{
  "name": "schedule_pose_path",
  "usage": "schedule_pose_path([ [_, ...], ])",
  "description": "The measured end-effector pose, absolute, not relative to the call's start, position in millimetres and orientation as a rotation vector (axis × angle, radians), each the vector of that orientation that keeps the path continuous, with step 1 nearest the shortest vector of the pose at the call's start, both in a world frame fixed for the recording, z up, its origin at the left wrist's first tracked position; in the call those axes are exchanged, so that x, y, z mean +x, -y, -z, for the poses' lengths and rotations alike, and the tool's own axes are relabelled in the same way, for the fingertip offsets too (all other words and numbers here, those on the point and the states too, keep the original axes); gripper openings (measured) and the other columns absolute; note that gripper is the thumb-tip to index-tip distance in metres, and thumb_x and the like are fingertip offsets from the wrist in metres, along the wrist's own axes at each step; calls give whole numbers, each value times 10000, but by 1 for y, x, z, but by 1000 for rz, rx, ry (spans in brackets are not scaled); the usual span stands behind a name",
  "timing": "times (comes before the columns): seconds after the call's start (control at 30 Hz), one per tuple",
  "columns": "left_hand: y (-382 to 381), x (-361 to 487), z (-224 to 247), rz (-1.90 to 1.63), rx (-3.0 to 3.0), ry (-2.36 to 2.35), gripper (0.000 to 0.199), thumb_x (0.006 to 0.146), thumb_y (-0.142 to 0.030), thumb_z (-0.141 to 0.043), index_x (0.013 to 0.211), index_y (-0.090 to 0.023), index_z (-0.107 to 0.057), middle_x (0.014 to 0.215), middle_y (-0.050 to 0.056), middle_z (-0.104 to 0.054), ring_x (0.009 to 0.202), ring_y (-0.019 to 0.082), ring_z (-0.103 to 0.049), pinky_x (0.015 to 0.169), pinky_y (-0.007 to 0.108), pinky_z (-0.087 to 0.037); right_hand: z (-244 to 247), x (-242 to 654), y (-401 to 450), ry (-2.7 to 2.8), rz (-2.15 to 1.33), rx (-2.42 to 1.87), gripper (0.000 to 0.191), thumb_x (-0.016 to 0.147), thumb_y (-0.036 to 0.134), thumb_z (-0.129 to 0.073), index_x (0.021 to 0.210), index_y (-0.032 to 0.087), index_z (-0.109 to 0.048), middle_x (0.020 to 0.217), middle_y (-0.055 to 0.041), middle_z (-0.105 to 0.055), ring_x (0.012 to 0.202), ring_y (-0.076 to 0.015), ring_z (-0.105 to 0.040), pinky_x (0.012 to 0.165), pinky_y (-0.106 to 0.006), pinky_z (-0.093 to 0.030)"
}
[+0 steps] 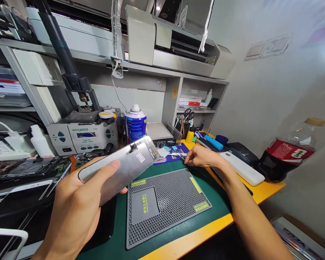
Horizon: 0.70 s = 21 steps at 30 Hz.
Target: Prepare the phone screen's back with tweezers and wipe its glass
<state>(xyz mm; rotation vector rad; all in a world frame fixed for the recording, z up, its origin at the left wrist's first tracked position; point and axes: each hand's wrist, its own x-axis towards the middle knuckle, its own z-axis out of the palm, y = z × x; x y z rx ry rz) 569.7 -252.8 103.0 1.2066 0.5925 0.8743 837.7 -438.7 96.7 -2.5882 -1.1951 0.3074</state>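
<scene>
In the head view, a phone screen [130, 166] is tilted up in my left hand [83, 202], thumb across its silvery back and fingers beneath. A short dark flex cable and a small white sticker show near its upper end. My right hand [199, 157] reaches to the back of the green mat, its fingers pinched together beside a purple pad [165, 159] with small tools and pieces on it. Whatever those fingertips hold, if anything, is too small to make out. Between and below the hands lies a grey perforated rubber mat [170, 202].
A soldering station [83, 135] and a blue spray can [135, 122] stand behind. At right are a white power bank [242, 168] and a cola bottle [289, 151]. Phone parts and circuit boards [29, 173] crowd the left. The yellow table edge [186, 240] runs along the front.
</scene>
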Motion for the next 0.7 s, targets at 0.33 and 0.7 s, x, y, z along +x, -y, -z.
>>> schedule_pose_path([
  [0.33, 251, 573, -105, -865, 1160, -556, 230, 651, -297, -829, 858, -238, -749, 874, 17, -756, 781, 280, -709, 454, 305, -591, -101, 849, 444, 1182, -305, -2555, 177, 866, 216, -640, 993, 155, -746, 989, -57, -747, 885, -193, -687, 817, -316, -542],
  [0.7, 251, 570, -105, -839, 1213, -558, 169, 703, -337, -793, 844, -250, -758, 896, 36, -750, 817, 284, -683, 513, 314, -586, -80, 871, 438, 1140, -141, -2722, 200, 946, 315, -619, 1046, 150, -675, 1037, -58, -686, 957, -191, -653, 897, -406, -523],
])
